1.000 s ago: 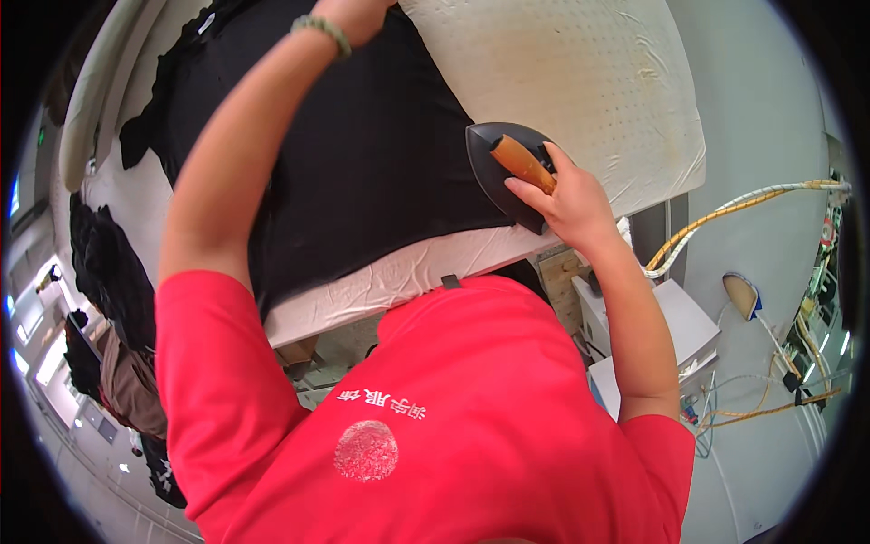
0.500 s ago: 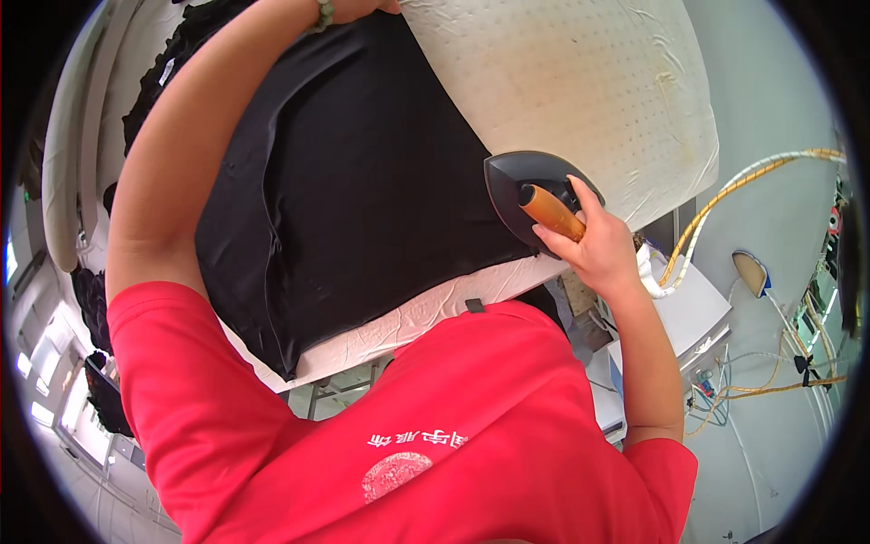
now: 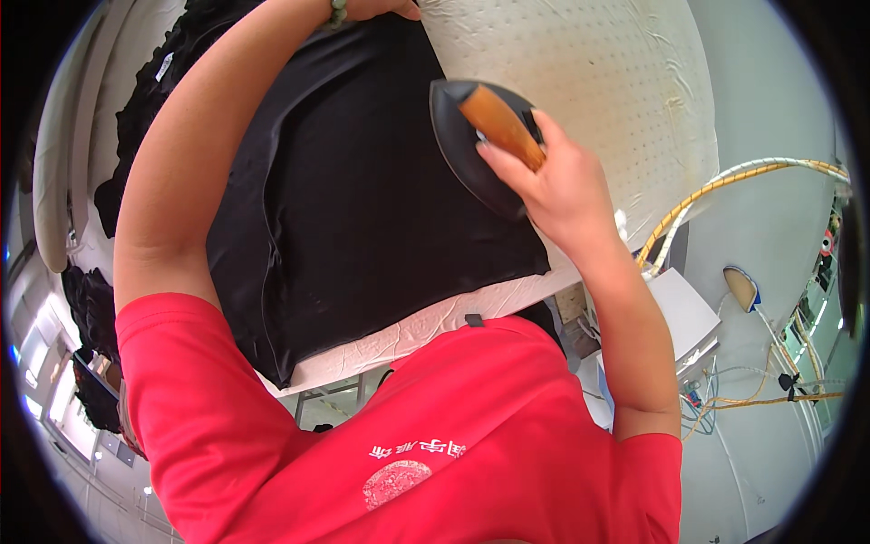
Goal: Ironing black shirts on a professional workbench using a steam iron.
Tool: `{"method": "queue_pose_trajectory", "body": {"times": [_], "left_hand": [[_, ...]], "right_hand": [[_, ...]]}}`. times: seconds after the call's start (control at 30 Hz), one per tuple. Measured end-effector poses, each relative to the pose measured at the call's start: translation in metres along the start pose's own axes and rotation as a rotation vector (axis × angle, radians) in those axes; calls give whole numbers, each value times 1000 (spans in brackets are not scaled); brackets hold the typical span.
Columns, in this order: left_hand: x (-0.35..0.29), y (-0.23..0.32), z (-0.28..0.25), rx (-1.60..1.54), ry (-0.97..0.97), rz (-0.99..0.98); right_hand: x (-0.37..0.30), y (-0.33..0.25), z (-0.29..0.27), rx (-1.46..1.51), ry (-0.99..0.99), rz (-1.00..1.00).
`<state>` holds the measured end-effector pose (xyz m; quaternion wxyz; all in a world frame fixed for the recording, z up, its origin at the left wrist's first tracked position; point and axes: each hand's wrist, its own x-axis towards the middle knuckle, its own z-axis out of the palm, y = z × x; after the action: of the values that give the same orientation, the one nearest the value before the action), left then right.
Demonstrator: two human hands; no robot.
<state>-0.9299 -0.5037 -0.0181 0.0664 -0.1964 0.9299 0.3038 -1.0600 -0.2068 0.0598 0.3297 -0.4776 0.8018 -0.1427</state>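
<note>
A black garment [image 3: 362, 208] lies spread over the padded, cream-coloured ironing board [image 3: 580, 54], with a long fold running down its left part. My right hand [image 3: 566, 186] is closed round the wooden handle of a dark iron [image 3: 462, 159]. The iron overlaps the garment's right edge, its pointed end toward the upper left. Far off at the top edge of the view, my left hand [image 3: 381, 7] has its fingertips closed at the garment's far right edge. Part of that hand is cut off by the picture's rim.
Bunched black cloth [image 3: 149, 118] with a white label lies at the far left. Yellow and white hoses [image 3: 707, 195] curve away on the right. Below them are a white box [image 3: 684, 313] and a half-round pad [image 3: 741, 288]. Cables [image 3: 725, 399] hang at the lower right.
My right hand has moved the iron away from me and to the left, from the garment's near right corner up along its right edge. The left hand stays at the far edge.
</note>
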Motion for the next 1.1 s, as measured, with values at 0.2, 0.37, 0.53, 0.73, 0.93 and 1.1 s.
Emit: {"method": "queue_pose_trajectory", "body": {"times": [0.2,0.37,0.53,0.73,0.93,1.1], "left_hand": [[-5,0,1,-93,68,14],[-5,2,6,-103,125,-1],[-32,15,19,-142,360,-94],[-157,138,119,-539,1100,-273],[-258,206,197,-122,760,-546],[-311,225,221,-152,872,-674]], "right_hand": [[60,-48,3,-11,-11,76],[70,-47,7,-25,36,96],[74,-51,4,-16,-30,36],[79,-43,1,-41,-37,20],[67,-52,-4,21,-222,179],[19,-69,36,-174,-99,-250]]}}
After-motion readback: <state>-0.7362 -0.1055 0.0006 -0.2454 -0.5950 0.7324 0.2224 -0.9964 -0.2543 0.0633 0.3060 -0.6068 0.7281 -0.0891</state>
